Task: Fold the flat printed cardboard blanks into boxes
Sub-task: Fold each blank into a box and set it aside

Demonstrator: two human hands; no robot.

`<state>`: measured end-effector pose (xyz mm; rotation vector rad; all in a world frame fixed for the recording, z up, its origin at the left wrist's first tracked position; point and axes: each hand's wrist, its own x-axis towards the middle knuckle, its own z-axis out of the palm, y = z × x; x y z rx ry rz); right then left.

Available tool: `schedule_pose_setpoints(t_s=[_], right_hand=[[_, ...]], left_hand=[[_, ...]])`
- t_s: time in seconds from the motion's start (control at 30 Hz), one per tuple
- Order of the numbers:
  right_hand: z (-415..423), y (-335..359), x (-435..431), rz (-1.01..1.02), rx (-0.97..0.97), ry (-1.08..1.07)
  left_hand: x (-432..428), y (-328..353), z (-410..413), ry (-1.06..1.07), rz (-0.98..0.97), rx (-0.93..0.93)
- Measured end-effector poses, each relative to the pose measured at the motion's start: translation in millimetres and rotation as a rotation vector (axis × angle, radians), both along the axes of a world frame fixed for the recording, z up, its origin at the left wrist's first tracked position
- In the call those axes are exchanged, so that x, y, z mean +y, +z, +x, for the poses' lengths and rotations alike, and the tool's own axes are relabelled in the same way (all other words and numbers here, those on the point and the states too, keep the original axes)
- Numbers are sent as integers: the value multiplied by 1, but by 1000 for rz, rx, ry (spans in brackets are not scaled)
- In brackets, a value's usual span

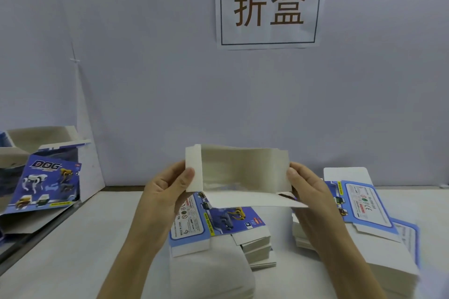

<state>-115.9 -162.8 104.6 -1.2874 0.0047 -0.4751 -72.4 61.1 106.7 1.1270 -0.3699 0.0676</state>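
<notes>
I see the held blank (239,172) raised just above the middle stack (211,223) of flat printed blanks, clear of it. It is partly opened into a sleeve, with its long axis running left to right. Its plain unprinted inside faces me, and a flap along its lower edge juts toward me.

My left hand (167,192) grips the sleeve's left end, thumb (188,173) pressed on the narrow end panel and the fingers wrapped behind. My right hand (306,187) pinches the right end the same way, thumb on the near face. Both are closed on the cardboard.

The middle stack lies on the desk (73,250), printed side up. To the right of it sits a second stack (364,206), fanned out unevenly. Well to the left of it are folded boxes (48,177), one showing "DOG" artwork. Above it on the wall hangs a paper sign (269,6).
</notes>
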Motion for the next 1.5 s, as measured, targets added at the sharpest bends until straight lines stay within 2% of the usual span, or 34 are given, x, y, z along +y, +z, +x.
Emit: schedule_pose_setpoints(t_s=[0.1,0.17,0.23,0.27,0.33,0.4,0.43,0.5,0.57,0.63,0.7,0.77,0.87,1.03,1.17,1.27,1.4,1.5], right_hand=[[6,-2,4,112,44,32],[6,-1,8,194,2,-19],[4,-4,13,151,-111,-143],[3,-5,15,70,-167,-218],[-1,-5,19,-119,-260,-353],[-3,-4,22,-271,-331,-415],[-4,-2,24,-334,-368,-419],[-6,0,25,-497,-476,-510],[-11,3,22,-759,-631,-609],[-16,6,21,-984,-667,-404],[-18,7,25,-1140,-572,-159],[-15,3,30,-1246,-544,-122],[-15,3,34,-1204,-531,-60],[-15,-1,32,-1024,-378,83],[-18,4,35,-961,-317,52],[-22,7,39,-953,-285,91],[-20,5,46,-817,-201,11],[-20,5,40,-877,-204,74]], left_hand=[[-2,-2,-2,-111,-94,45],[-7,0,-4,-95,-151,89],[-13,-2,-4,-24,-69,133],[-15,-3,-5,-8,5,162],[-19,-7,-6,-135,61,303],[-23,-4,-13,-345,-53,467],[-26,-4,-15,-384,-109,493],[-30,-6,-13,-370,-150,455],[-34,-8,-12,-313,-128,382],[-35,-9,-11,-304,-141,340],[-31,-7,-11,-332,-195,329],[-28,-5,-11,-405,-271,364],[-25,0,-16,-470,-271,430],[-28,-8,-14,-405,-196,432],[-31,-8,-14,-466,-260,404],[-29,-7,-15,-457,-227,367],[-29,-7,-17,-481,-259,385],[-30,-2,-22,-512,-264,398]])
